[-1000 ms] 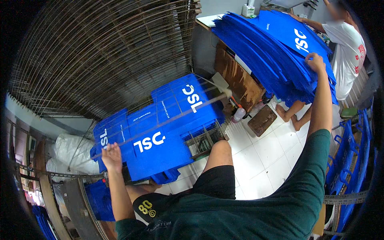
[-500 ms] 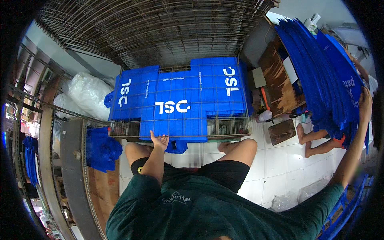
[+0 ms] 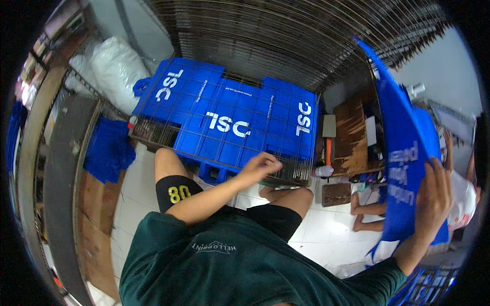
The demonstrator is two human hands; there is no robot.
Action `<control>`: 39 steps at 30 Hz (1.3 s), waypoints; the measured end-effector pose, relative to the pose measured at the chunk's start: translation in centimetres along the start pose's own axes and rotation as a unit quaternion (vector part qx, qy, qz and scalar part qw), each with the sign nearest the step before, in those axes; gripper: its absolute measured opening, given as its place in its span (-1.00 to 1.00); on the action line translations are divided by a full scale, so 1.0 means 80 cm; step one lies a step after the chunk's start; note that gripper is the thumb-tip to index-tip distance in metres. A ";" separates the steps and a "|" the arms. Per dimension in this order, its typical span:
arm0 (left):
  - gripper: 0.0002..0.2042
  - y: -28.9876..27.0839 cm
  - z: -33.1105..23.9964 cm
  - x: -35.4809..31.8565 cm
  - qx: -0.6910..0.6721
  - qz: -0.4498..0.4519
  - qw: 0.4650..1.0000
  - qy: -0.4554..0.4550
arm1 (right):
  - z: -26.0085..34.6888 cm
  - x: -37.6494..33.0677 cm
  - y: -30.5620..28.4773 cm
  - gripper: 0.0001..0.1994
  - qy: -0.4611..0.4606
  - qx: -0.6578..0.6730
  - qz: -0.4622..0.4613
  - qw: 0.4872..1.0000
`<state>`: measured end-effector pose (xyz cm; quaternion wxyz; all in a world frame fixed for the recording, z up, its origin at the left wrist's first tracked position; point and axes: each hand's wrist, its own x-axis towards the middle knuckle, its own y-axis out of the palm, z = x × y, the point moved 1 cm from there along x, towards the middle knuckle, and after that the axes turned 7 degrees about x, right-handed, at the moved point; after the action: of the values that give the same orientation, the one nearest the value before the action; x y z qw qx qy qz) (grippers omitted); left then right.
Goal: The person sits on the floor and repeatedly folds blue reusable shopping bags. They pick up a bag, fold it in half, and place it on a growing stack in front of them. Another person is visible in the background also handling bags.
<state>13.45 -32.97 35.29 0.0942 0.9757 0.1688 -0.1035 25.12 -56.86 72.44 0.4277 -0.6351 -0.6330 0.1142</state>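
Observation:
My right hand [image 3: 434,196] grips the edge of a blue fabric bag [image 3: 400,204] with white print, which hangs upright at the right. My left hand [image 3: 261,167] hovers over the near edge of a wire drying rack [image 3: 288,171], its fingers loosely bent and nothing visible in them. Several blue bags with white lettering lie flat on that rack, beneath thin wires; the middle bag [image 3: 214,145] reaches the near edge, where a handle loop [image 3: 212,173] hangs down. A raised stack of wire screens [image 3: 306,35] slants above the far side.
Another person's bare feet [image 3: 366,217] and white shirt [image 3: 463,201] show at the right. A wooden board [image 3: 349,137], an orange-handled tool [image 3: 328,150] and a bottle [image 3: 324,171] stand beside the rack. At the left are a clear plastic bundle [image 3: 122,71] and blue bags [image 3: 108,150].
My left hand has moved right along the rack's near edge, its fingers more bent. My right hand has drawn a blue bag nearer from the pile. The view has turned right.

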 end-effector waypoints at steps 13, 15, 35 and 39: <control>-0.44 -0.037 -0.193 -0.039 -0.296 -0.181 0.936 0.055 | 0.295 0.136 0.103 -0.89 -0.173 0.234 0.036 0.956; -0.49 -0.066 -0.183 -0.038 -0.268 -0.180 0.946 0.022 | 0.322 0.140 0.105 -0.90 -0.153 0.253 0.015 0.955; -0.67 -0.153 -0.369 -0.127 -0.016 -0.159 0.971 0.180 | 0.470 -0.042 0.423 -0.02 0.390 0.852 0.331 0.113; -0.64 -0.236 -0.372 -0.154 0.075 -0.251 0.952 0.159 | 0.602 -0.034 0.367 -0.01 0.274 0.880 0.311 -0.232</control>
<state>0.59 -12.83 63.94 -0.0368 0.9099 0.4127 0.0204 12.29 -35.19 21.90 -0.5977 -0.2959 -0.5617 -0.4896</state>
